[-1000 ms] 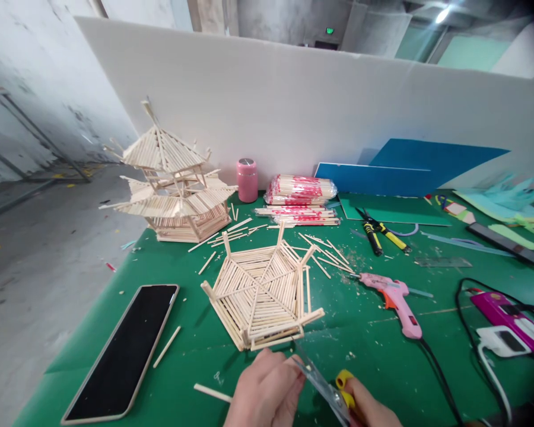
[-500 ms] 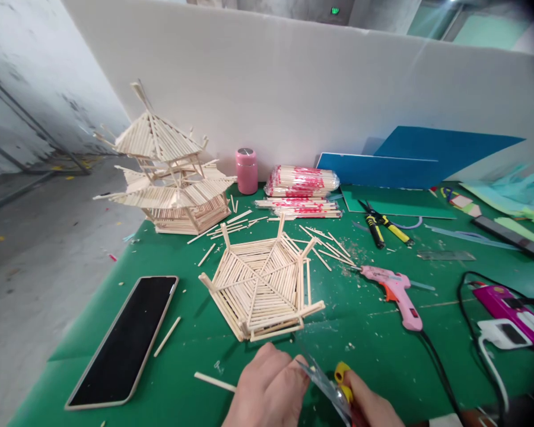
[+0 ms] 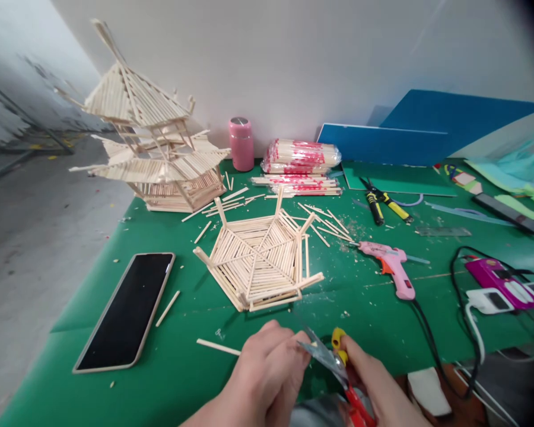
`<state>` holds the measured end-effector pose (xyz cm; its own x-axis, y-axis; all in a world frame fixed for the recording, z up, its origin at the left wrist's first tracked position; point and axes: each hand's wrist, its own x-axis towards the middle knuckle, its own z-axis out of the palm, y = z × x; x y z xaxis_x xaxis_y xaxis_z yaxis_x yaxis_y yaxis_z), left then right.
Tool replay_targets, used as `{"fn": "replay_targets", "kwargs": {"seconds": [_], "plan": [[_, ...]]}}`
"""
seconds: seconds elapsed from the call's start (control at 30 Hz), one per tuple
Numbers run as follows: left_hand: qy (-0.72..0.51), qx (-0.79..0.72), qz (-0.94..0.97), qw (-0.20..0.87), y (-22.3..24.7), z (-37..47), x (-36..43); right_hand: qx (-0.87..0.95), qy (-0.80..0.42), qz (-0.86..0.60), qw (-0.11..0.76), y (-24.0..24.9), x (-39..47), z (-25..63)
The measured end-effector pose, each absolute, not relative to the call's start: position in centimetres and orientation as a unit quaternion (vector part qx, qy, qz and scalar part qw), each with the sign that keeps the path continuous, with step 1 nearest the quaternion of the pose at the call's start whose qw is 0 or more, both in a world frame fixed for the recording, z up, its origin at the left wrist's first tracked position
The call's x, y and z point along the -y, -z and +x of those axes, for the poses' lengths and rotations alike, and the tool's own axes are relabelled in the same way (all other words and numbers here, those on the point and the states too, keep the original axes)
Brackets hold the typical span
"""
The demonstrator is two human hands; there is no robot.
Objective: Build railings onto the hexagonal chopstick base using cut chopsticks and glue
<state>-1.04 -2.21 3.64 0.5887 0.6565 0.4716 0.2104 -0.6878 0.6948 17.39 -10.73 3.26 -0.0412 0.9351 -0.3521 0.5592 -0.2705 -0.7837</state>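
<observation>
My left hand is closed, knuckles up, over a thin wooden stick whose far end sticks out to the left. My right hand grips scissors with red and yellow handles. Their parted blades reach to the fingertips of my left hand, where a small pale stick tip shows between them. Just beyond my hands lies a hexagonal base of wooden sticks with short posts standing at its corners. Part of the held stick is hidden under my left hand.
A stick-built pagoda stands at the back left, beside a pink flask and wrapped stick bundles. A phone lies left. To the right are a pink glue gun, pliers and a purple power strip.
My view has tilted downward, so the table things sit higher in the picture. Both hands stay close together, and the scissor blades remain at my left fingertips.
</observation>
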Motion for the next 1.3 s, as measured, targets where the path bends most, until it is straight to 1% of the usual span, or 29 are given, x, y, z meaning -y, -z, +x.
{"fn": "replay_targets", "kwargs": {"seconds": [0.13,0.3,0.47,0.53,0.6,0.77,0.9,0.97,1.1,1.17,1.23,1.3], "plan": [[-0.356,-0.242,0.839,0.332,-4.8,-1.2,2.1,0.560,-0.451,-0.662,0.213,-3.1,11.0,17.2],[-0.378,-0.259,0.816,0.353,-5.4,-1.4,1.8,0.542,-0.456,-0.673,0.215,-2.3,11.4,17.4],[-0.340,-0.249,0.787,0.450,-5.6,-1.4,1.4,0.582,-0.438,-0.653,0.208,-1.9,11.2,17.8],[-0.331,-0.250,0.783,0.465,-5.6,-1.3,1.4,0.586,-0.428,-0.656,0.208,-2.1,10.9,17.7],[-0.335,-0.261,0.787,0.447,-5.5,-1.1,1.6,0.581,-0.419,-0.667,0.205,-2.6,10.5,17.5],[-0.394,-0.262,0.810,0.346,-4.7,-0.8,1.9,0.582,-0.406,-0.676,0.196,-3.8,9.7,16.9],[-0.409,-0.267,0.805,0.336,-4.8,-1.0,1.7,0.587,-0.390,-0.686,0.180,-3.7,9.9,16.9],[-0.406,-0.285,0.787,0.367,-5.1,-1.3,1.5,0.584,-0.390,-0.689,0.179,-3.5,10.2,17.0],[-0.324,-0.284,0.735,0.524,-5.6,-1.5,1.2,0.582,-0.401,-0.678,0.203,-3.5,10.5,16.9],[-0.302,-0.283,0.700,0.581,-5.7,-1.4,1.2,0.579,-0.412,-0.669,0.218,-3.6,10.5,16.8],[-0.309,-0.286,0.684,0.596,-5.7,-1.3,1.3,0.575,-0.415,-0.669,0.224,-3.7,10.4,16.8],[-0.327,-0.289,0.693,0.574,-5.6,-1.1,1.5,0.574,-0.413,-0.671,0.223,-3.7,10.3,16.8]]}}
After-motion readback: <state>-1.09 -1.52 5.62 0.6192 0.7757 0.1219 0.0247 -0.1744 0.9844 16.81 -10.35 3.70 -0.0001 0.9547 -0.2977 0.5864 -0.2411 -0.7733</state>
